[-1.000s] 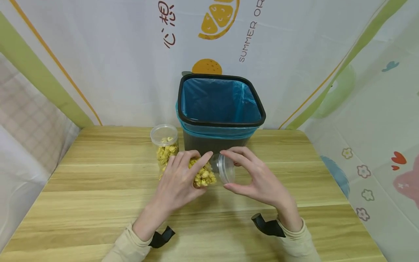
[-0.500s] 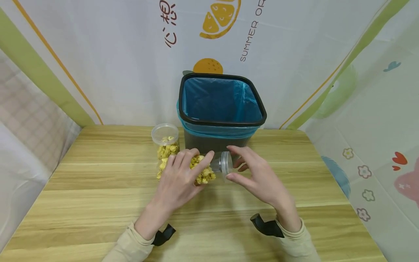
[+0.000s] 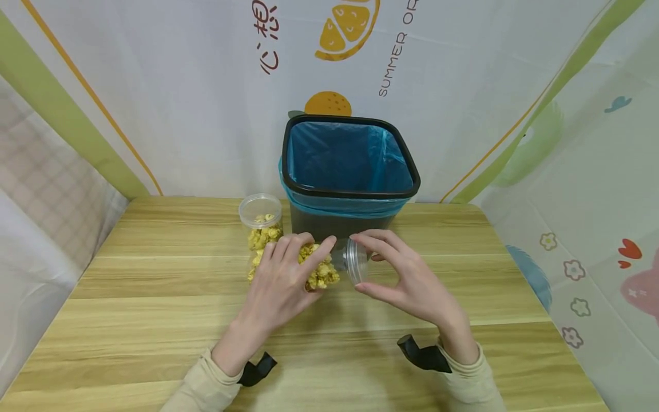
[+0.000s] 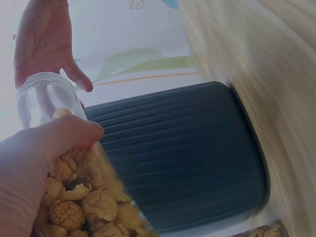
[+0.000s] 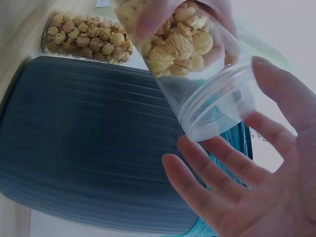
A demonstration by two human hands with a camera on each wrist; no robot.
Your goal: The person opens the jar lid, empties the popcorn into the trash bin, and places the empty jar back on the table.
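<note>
My left hand [image 3: 280,274] grips a clear plastic jar of popcorn [image 5: 177,49], tilted on its side with its lid end to the right. In the left wrist view the left thumb [image 4: 74,136] lies across the jar wall. The clear screw lid [image 3: 357,261] is on the jar's end. My right hand [image 3: 407,274] holds the lid's rim between thumb and index finger; its other fingers are spread below the lid in the right wrist view. A second popcorn jar [image 3: 259,214] stands upright behind my left hand, partly hidden by it.
A dark bin [image 3: 329,226] with a blue liner [image 3: 334,154] stands just behind the held jar. Wooden table [image 3: 154,320] extends on both sides and in front. A printed white curtain [image 3: 206,114] hangs behind, with more fabric at the sides.
My right fingers drew back from the lid's rim and turned, then spread around the rim again. The left hand and its jar have stayed almost in place.
</note>
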